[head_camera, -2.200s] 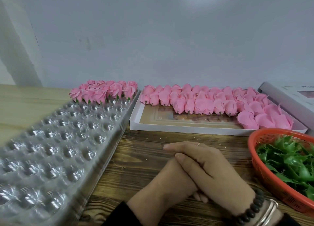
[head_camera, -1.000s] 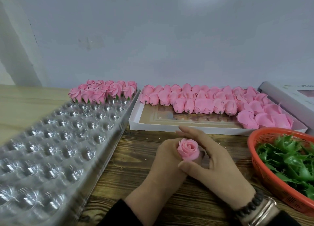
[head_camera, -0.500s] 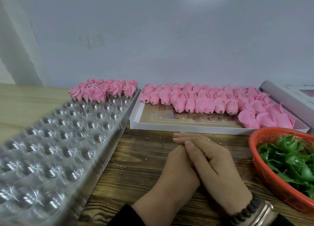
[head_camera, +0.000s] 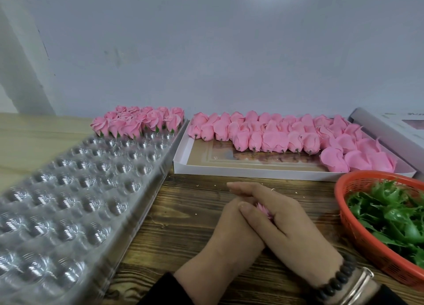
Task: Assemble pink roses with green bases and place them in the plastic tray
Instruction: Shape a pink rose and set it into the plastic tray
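My left hand (head_camera: pixel 229 233) and my right hand (head_camera: pixel 282 217) are cupped together over a pink rose (head_camera: pixel 263 209) on the wooden table; only a sliver of pink petals shows between the fingers. Its green base is hidden. The clear plastic tray (head_camera: pixel 75 190) with round cells lies at the left, and several finished roses (head_camera: pixel 140 122) with green bases stand in its far rows. A white cardboard box (head_camera: pixel 229 170) behind the hands holds several loose pink rose heads (head_camera: pixel 275 132). An orange basket (head_camera: pixel 367 240) at the right holds green bases (head_camera: pixel 390 210).
A grey wall runs close behind the table. A flat white box lid (head_camera: pixel 390 128) lies at the far right. Bare wood shows between the tray, the cardboard box and the basket, around my hands.
A second ago my hands were apart with the whole rose showing in my left hand. They closed over it, and now a gap shows a bit of petal.
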